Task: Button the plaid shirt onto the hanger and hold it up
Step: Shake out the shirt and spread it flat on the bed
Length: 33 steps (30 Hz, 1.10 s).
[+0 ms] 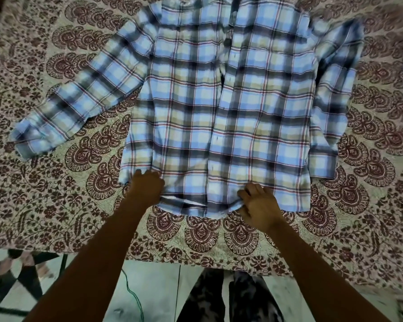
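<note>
Head view: both hands, left hand (147,187) and right hand (258,205), pinch the plaid shirt (219,101) hem; collar cut off, fingertips hidden under cloth.

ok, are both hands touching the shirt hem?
Touching. The head view shows the left hand gripping the shirt at its hem, and the right hand pinching bunched hem fabric.
</note>
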Each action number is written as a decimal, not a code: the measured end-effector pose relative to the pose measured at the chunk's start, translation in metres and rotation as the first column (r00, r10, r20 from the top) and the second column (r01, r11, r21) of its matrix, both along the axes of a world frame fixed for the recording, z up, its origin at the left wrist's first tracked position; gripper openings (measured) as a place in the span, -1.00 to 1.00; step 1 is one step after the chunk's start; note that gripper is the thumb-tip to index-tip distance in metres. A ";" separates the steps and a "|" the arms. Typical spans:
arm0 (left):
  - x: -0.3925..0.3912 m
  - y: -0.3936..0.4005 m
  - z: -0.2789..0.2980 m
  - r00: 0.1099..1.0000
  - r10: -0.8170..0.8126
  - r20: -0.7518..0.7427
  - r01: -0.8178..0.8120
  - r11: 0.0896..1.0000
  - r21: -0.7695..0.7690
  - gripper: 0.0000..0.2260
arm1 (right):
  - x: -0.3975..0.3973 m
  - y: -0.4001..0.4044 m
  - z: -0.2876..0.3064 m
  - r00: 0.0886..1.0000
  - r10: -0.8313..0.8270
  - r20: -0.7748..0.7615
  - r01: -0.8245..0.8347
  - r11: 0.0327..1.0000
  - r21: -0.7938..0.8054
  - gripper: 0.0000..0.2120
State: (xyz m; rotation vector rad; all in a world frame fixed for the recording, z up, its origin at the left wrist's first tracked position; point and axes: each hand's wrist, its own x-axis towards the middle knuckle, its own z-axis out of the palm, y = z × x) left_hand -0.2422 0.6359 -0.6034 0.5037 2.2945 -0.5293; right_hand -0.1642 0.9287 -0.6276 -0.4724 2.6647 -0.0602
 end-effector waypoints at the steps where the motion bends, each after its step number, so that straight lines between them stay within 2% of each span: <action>1: 0.001 0.007 0.003 1.000 0.010 -0.015 -0.010 1.000 0.001 -0.73 | 0.002 -0.001 -0.002 0.999 0.044 -0.011 -0.044 0.999 0.006 -0.54; 2: 0.002 0.016 0.003 0.999 0.025 -0.048 -0.023 0.998 0.058 -0.71 | 0.003 -0.003 -0.005 0.996 0.089 -0.026 -0.089 0.996 0.002 -0.49; 4: 0.008 0.033 -0.006 0.998 0.060 -0.036 -0.046 0.952 0.304 -0.63 | 0.005 -0.009 -0.009 0.991 0.122 -0.056 -0.125 0.991 -0.055 -0.47; 6: 0.016 0.051 -0.011 0.997 -0.004 0.082 -0.035 0.877 0.478 -0.51 | 0.005 -0.016 -0.010 0.987 0.050 -0.153 -0.074 0.985 -0.159 -0.68; 7: 0.021 0.059 -0.014 0.994 -0.043 0.104 -0.014 0.869 0.494 -0.49 | 0.004 -0.017 -0.010 0.980 0.011 -0.198 -0.052 0.978 -0.204 -0.75; 9: 0.028 0.065 -0.021 0.998 -0.002 0.057 -0.028 0.859 0.511 -0.58 | 0.002 -0.016 -0.006 0.967 -0.007 -0.256 -0.056 0.969 -0.239 -0.69; 11: 0.029 0.062 -0.027 0.995 0.096 0.016 -0.089 0.832 0.548 -0.71 | 0.004 -0.012 -0.003 0.960 0.114 -0.257 -0.173 0.960 -0.219 -0.62; 13: 0.026 0.053 -0.025 0.986 0.131 0.103 -0.167 0.768 0.618 -0.74 | 0.005 -0.007 0.001 0.955 0.228 -0.187 -0.266 0.940 -0.215 -0.56; 15: 0.020 0.039 -0.018 0.967 0.130 0.218 -0.247 0.681 0.689 -0.70 | 0.005 -0.002 0.001 0.969 0.237 -0.070 -0.247 0.929 -0.274 -0.56; 16: 0.018 0.031 -0.016 0.963 0.113 0.244 -0.255 0.667 0.700 -0.70 | 0.006 -0.001 0.001 0.976 0.217 -0.020 -0.212 0.925 -0.314 -0.57; 18: 0.015 0.018 -0.014 0.966 0.062 0.249 -0.218 0.713 0.667 -0.75 | 0.005 -0.001 0.001 0.980 0.189 0.057 -0.158 0.926 -0.343 -0.60; 20: 0.014 0.014 -0.014 0.968 0.006 0.250 -0.156 0.795 0.586 -0.76 | -0.001 -0.003 0.000 0.979 0.182 0.086 -0.143 0.929 -0.340 -0.63; 22: 0.011 0.021 -0.013 0.948 -0.014 0.318 -0.139 0.881 0.452 -0.79 | -0.010 -0.008 0.002 0.977 0.178 0.118 -0.123 0.920 -0.372 -0.67; 25: -0.010 0.042 -0.007 0.919 0.035 0.392 -0.184 0.918 0.351 -0.78 | -0.035 -0.013 0.007 0.974 0.154 0.166 -0.073 0.909 -0.411 -0.53; 27: -0.029 0.055 0.001 0.918 0.112 0.380 -0.265 0.887 0.379 -0.77 | -0.051 -0.011 0.010 0.984 0.120 0.131 -0.053 0.903 -0.427 -0.50; 29: -0.053 0.071 0.010 0.924 0.207 0.322 -0.344 0.818 0.462 -0.76 | -0.069 0.000 0.020 0.997 0.041 0.072 -0.005 0.898 -0.440 -0.64; 31: -0.067 0.076 0.017 0.915 0.302 0.269 -0.403 0.723 0.561 -0.76 | -0.082 0.003 0.025 1.000 -0.025 -0.002 0.022 0.902 -0.432 -0.76; 33: -0.084 0.092 0.026 0.890 0.381 0.252 -0.444 0.596 0.669 -0.77 | -0.094 0.021 0.037 0.993 -0.112 -0.047 0.081 0.898 -0.432 -0.75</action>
